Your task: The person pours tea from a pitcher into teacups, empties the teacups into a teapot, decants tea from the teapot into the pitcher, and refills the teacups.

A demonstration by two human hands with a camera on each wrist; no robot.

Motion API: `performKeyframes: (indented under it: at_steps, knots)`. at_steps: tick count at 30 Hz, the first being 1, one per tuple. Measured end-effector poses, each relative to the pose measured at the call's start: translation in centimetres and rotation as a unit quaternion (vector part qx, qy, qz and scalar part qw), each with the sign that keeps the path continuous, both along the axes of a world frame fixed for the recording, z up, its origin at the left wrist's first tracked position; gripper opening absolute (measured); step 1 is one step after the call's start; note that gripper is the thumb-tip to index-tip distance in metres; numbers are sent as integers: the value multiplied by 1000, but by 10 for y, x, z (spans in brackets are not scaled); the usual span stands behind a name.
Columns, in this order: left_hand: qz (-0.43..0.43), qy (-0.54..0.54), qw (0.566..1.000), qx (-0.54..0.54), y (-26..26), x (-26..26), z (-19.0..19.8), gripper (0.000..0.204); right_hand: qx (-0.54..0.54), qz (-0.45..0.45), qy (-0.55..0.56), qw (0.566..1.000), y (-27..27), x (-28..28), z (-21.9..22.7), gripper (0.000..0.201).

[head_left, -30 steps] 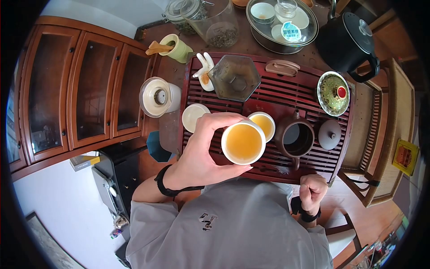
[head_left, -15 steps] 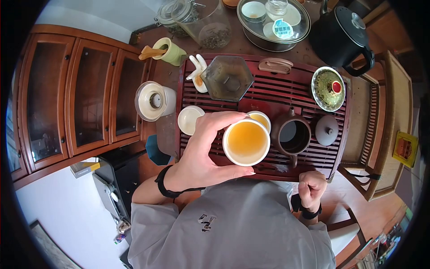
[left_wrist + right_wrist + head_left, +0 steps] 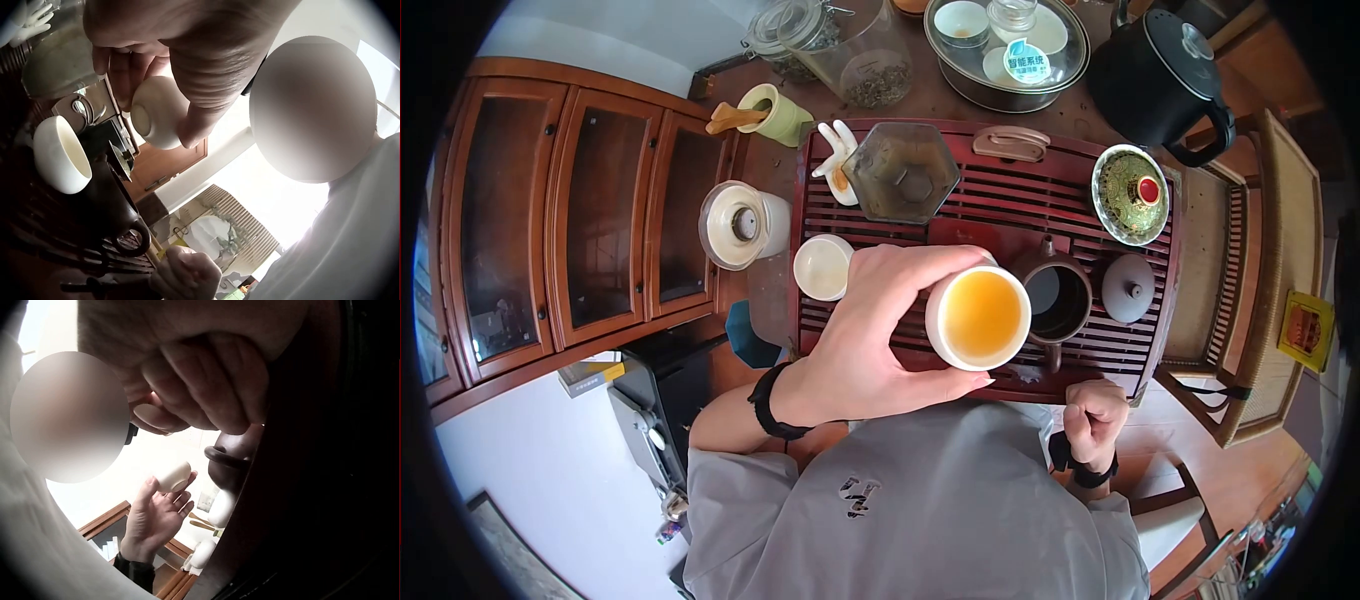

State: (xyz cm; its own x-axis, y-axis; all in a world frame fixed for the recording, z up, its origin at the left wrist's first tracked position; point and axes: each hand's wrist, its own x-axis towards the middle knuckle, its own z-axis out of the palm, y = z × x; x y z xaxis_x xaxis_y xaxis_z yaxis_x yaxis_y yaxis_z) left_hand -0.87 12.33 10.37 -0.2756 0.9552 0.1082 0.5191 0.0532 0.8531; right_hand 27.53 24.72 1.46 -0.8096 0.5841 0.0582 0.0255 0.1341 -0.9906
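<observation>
Between thumb and fingers, my left hand holds a white teacup of amber tea above the tea tray. From below, in the left wrist view, the underside of this teacup shows clear of the tray. A second white cup stands near the brown teapot; the held teacup hides it in the head view. To the left is another white cup. My right hand rests at the tray's near edge, fingers curled into the palm, with nothing visible in it.
The teapot's lid lies on the tray near a patterned lidded bowl. A hexagonal glass pitcher and a white hand figurine stand at the back left. Behind the tray are a black kettle and a round glass-lidded pot.
My left hand has shifted to the right with the teacup, which now covers the second cup of tea that showed behind it. My right hand stays in place.
</observation>
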Motion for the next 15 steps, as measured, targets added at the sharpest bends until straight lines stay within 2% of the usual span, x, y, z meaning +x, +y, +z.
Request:
performKeyframes:
  at_steps: [4,15]
  knots:
    - [-15,49,998,21,3,0,-1,84,19,13,21,1000,2,0,-3,35]
    - [-15,35,998,48,10,4,-8,78,17,11,5,1000,1,-3,3,31]
